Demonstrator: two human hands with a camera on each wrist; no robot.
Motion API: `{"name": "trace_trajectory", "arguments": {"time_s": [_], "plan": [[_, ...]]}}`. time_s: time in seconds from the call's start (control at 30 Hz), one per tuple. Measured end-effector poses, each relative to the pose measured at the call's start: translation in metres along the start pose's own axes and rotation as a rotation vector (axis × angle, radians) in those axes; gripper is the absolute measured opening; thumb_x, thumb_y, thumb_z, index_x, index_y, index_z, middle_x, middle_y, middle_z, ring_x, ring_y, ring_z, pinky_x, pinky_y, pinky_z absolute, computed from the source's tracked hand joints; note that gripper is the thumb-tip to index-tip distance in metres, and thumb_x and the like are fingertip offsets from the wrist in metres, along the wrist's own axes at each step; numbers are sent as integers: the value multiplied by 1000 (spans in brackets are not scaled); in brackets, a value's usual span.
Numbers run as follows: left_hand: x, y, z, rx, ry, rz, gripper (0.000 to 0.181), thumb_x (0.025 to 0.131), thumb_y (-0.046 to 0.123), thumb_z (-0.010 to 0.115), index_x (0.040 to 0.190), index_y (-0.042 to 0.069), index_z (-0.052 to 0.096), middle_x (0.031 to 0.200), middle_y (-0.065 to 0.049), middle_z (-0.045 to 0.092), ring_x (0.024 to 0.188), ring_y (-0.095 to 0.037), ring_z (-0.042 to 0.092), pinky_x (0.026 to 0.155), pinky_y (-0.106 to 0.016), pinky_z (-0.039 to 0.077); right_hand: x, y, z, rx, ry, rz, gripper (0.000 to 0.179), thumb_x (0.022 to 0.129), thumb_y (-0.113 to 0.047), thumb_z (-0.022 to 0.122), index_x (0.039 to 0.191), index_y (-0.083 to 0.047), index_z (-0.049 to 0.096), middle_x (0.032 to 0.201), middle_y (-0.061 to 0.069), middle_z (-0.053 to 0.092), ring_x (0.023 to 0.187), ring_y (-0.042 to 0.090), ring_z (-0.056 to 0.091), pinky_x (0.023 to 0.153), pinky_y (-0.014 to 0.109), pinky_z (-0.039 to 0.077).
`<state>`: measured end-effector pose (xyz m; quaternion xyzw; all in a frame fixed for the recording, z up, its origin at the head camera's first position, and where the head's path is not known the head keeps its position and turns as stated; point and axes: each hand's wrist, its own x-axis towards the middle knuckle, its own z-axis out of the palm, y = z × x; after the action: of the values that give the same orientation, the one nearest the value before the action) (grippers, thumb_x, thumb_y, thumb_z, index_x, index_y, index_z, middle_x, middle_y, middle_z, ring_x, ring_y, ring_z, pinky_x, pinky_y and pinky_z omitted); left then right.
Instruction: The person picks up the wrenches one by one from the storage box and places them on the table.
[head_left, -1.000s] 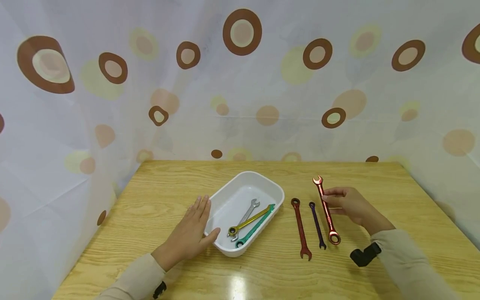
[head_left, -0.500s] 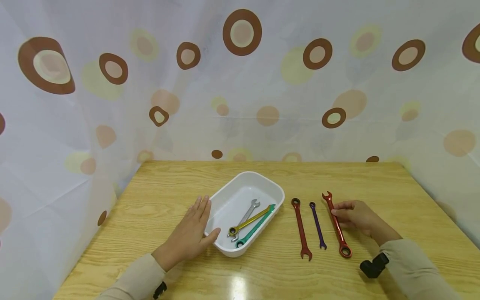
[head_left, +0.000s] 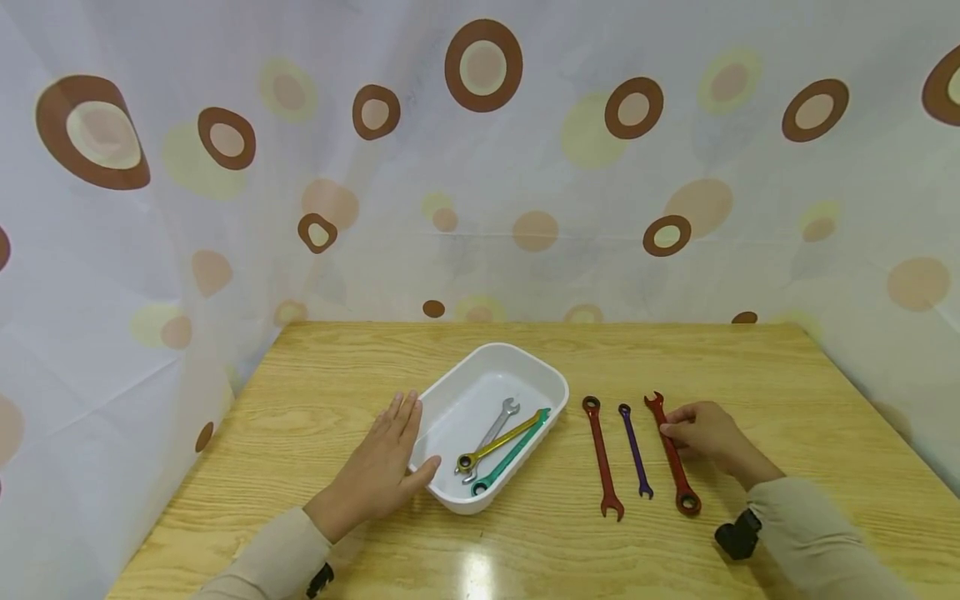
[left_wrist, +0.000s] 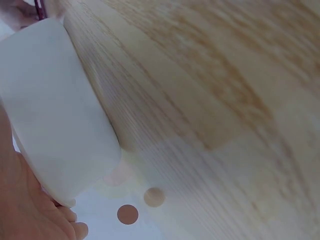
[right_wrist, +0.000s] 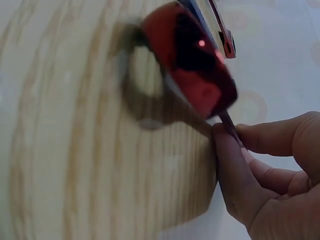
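My right hand (head_left: 705, 431) pinches a red combination wrench (head_left: 677, 468) between thumb and fingers, low over the table at the right end of a row. In the right wrist view the wrench's ring end (right_wrist: 192, 57) looms large, its reflection on the wood below. To its left lie a small purple wrench (head_left: 636, 450) and another red wrench (head_left: 601, 454). My left hand (head_left: 378, 467) rests with straight fingers along the left side of a white plastic bin (head_left: 442, 392). Inside the bin are a silver wrench (head_left: 498, 422), a yellow wrench (head_left: 510, 435) and a green wrench (head_left: 517, 458).
The wooden table (head_left: 337, 358) reaches back to a white curtain (head_left: 480, 183) with brown and yellow circles, which also hangs along both sides. A black wrist camera (head_left: 738, 535) is strapped on the right sleeve.
The right hand has brought the red wrench down and to the right, so it now lines up beside the purple one. The left hand and the bin have stayed in place.
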<state>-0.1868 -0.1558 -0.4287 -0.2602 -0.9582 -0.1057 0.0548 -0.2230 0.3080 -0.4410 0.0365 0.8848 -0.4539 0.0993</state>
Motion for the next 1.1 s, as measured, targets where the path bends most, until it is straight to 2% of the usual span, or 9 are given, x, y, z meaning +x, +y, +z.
{"name": "trace_trajectory", "arguments": {"time_s": [0.17,0.4,0.53,0.73,1.1], "plan": [[0,0,1,0,10,2,81,98,52,41,149,-7,19,157,-20,10,145,-37,11,115,-49,19,-2,-7,3,-128,54,-14,26,90,-6,62,103,16,58,89,19,63,69,16,64,60,32,57],[0,-1,1,10,-5,2,81,98,54,36,149,-6,17,157,-20,9,146,-36,9,115,-48,18,-5,-11,2,-215,67,-36,23,88,-8,64,96,13,61,86,19,64,63,17,64,56,33,56],[0,-1,1,8,-11,1,81,98,55,35,150,-6,16,157,-18,6,146,-35,7,116,-48,17,-5,-12,2,-299,80,-55,21,87,-10,64,92,11,63,81,15,65,59,16,62,54,32,54],[0,-1,1,6,12,6,81,98,54,37,149,-6,18,158,-19,10,145,-36,11,115,-48,19,-9,-20,3,-472,117,-104,19,86,-14,64,83,5,66,70,6,64,54,15,56,49,32,46],[0,0,0,8,8,5,81,98,54,37,149,-6,18,157,-20,12,146,-35,9,116,-47,18,-9,-19,4,-488,124,-86,19,87,-14,65,83,4,65,69,6,62,55,16,54,48,31,44]]}}
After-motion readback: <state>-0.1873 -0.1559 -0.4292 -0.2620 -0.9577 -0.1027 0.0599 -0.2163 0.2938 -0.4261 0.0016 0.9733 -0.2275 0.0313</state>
